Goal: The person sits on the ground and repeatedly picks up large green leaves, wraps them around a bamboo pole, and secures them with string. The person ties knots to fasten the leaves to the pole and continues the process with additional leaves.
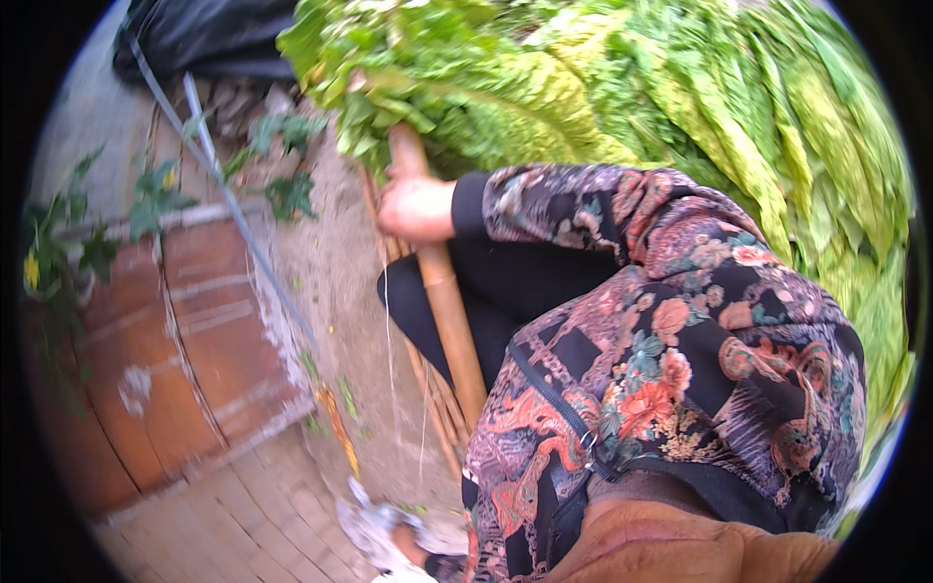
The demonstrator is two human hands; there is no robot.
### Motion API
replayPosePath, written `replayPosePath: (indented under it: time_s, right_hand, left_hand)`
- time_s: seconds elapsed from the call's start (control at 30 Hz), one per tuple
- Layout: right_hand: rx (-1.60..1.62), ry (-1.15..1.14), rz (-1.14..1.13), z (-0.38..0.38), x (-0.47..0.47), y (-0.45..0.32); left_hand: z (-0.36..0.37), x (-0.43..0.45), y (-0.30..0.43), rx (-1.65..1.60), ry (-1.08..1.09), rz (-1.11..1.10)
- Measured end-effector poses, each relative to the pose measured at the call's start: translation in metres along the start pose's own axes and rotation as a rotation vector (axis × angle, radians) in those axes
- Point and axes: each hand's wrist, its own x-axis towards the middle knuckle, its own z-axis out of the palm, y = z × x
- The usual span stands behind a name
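My right hand [415,208] is closed around a bamboo pole [446,299], which slants from beside my jacket up into a mass of large yellow-green leaves [554,102]. The leaves, which look like tobacco, fill the top and right of the view. Part of my left hand [408,545] shows at the bottom edge, beside crumpled whitish plastic [361,514]; blur and the frame's edge leave its fingers and grip unclear. Thin sticks [430,397] lie alongside the pole, and a pale string hangs near them. My dark-trousered leg is behind the pole.
On the left lie a reddish-brown panel [211,313] and paving [211,517]. A long grey rod [255,248] crosses beside the panel, near leafy vines [160,193]. Dark sheeting [219,36] is at the upper left. A yellow-brown strip [337,426] lies on the bare ground.
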Motion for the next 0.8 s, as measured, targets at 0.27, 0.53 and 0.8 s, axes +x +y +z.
replayPosePath:
  time_s: [0.27, 0.53, 0.8]
  right_hand:
    - [-0.268, 0.292, -0.076, -0.056, -0.046, -0.031]
    - [-0.150, 0.404, 0.007, -0.146, -0.154, 0.040]
    - [-0.339, -0.148, 1.119, -0.059, -0.469, 0.202]
  left_hand:
    - [0.016, 0.041, 0.361, -1.169, -0.321, 0.276]
    - [-0.010, 0.003, 0.663, -1.770, -1.664, 0.433]
    - [0.059, -0.013, 0.677, -1.091, -0.754, 0.982]
